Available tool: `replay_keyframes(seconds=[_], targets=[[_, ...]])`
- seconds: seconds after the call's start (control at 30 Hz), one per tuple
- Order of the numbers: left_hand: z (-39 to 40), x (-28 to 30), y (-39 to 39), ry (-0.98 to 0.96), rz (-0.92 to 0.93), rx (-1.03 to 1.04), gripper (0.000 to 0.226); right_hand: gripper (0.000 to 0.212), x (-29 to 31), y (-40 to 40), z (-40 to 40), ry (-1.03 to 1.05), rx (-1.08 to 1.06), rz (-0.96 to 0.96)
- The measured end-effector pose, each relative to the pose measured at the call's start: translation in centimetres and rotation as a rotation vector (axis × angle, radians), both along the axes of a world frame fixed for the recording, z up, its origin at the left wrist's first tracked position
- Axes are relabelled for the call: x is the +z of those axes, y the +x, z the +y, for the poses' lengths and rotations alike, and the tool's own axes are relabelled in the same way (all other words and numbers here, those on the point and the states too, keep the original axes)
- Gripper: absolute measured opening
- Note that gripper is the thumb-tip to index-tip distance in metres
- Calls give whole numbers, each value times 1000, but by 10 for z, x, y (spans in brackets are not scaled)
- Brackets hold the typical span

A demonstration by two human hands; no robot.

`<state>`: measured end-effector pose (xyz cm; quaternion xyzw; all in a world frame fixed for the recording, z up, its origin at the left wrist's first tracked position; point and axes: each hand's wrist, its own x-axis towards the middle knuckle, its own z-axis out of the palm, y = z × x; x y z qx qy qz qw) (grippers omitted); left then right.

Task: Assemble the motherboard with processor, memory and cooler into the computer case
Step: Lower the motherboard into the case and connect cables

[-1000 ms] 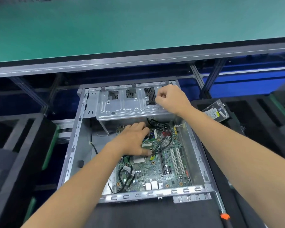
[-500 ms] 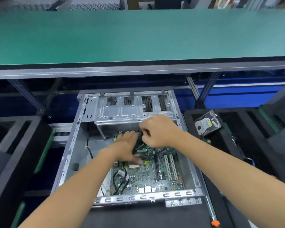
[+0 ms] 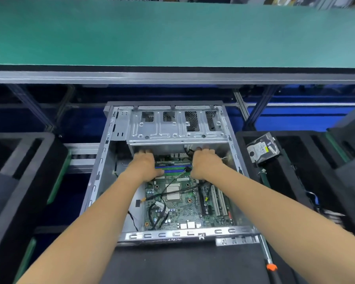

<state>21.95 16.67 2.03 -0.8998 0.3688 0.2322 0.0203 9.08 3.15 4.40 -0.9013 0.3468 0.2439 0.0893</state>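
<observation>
Your motherboard [image 3: 184, 203] already lies flat inside the computer case [image 3: 99, 177], and everything else here is best placed from that board. Your left hand [image 3: 145, 163] rests palm-down on the board's far left corner, fingers together and reaching under the drive cage [image 3: 176, 128]; your right hand [image 3: 205, 163] mirrors it on the far right corner, fingers curled forward, holding nothing that you can see. Between your two hands run the blue and green memory slots [image 3: 172, 169]; whether sticks are seated in them is too small to tell. At the board's middle sits the processor [image 3: 173, 191], its metal top bare, so the cooler is not yet on it and is nowhere in view. Loose black cables [image 3: 158, 214] trail across the board's near left part. Off to the board's right, outside the case, a hard drive [image 3: 261, 148] lies in a foam tray. By the look of it, you are settling the board in place; fixing it, the cooler and perhaps the memory remain.
</observation>
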Motion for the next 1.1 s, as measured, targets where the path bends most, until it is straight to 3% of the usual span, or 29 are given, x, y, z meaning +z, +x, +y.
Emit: replay_keyframes(seconds=[0.1, 0.17, 0.3, 0.4, 0.63, 0.8, 0.97, 1.1], targets=[[4, 2, -6, 28, 83, 134, 87, 21, 2, -1, 7, -21, 19, 18], [7, 5, -13, 102, 105, 148, 80, 14, 0, -3, 13, -56, 64, 89], [10, 10, -22, 171, 136, 80, 49, 45, -7, -10, 12, -3, 108, 345], [11, 10, -24, 136, 233, 205, 42, 55, -12, -9, 6, 49, 78, 405], [13, 10, -31, 121, 269, 287, 39, 50, -14, -11, 0, 42, -33, 300], [13, 8, -29, 96, 201, 234, 38, 94, -22, -17, 5, 130, -310, 152], [14, 5, -27, 100, 166, 209, 46, 103, -27, -23, 8, 133, -345, 152], [14, 2, -24, 74, 182, 223, 45, 97, -27, -24, 12, 41, -331, 90]])
